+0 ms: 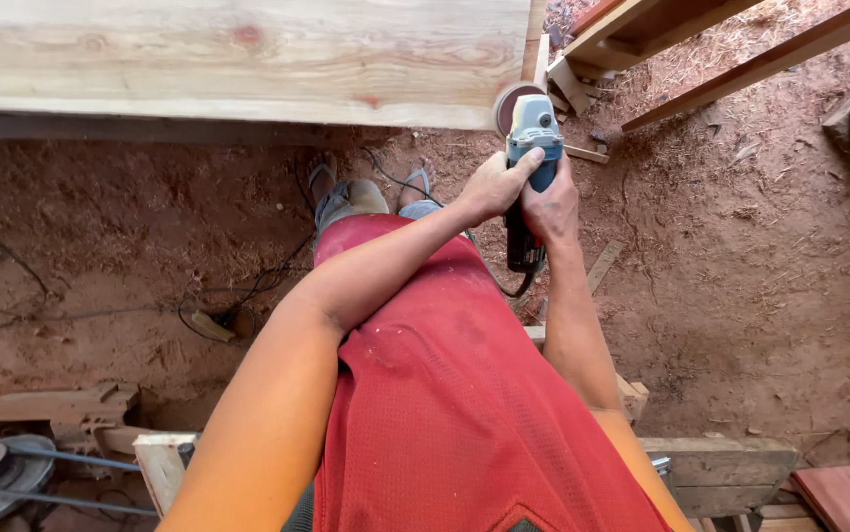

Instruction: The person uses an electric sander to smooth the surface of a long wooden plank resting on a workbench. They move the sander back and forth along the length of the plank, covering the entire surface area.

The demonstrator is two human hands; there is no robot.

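From the head camera, the left hand (492,184) and the right hand (550,205) both gripped a grinder (531,167), its disc (513,103) touching the lower right corner of a pale plank (238,59) above sawdust-covered ground (760,286).

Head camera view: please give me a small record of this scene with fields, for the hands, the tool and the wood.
left hand: grips the tool's upper body
right hand: grips the tool's rear handle
tool: angle grinder, blue-grey, dark handle
disc: at the plank's lower right corner
plank: pale, wide, knotted
cable: black, on the ground
ground: reddish sawdust
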